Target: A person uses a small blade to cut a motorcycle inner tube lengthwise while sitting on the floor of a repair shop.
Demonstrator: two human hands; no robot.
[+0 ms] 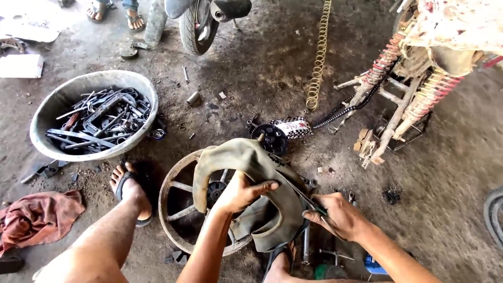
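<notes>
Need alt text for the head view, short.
A person's left hand grips a limp olive-brown rubber inner tube draped over a rusty spoked wheel rim lying on the dirt floor, while the right hand holds a slim metal tool against the tube. A grey basin of dark metal parts sits to the left.

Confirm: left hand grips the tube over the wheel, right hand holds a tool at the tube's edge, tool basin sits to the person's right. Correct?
Not quite. The basin of tools sits to the person's left, not right, as the head view shows. The rest holds: the left hand grips the tube over the wheel, and the right hand holds a thin tool at the tube's edge.
</notes>
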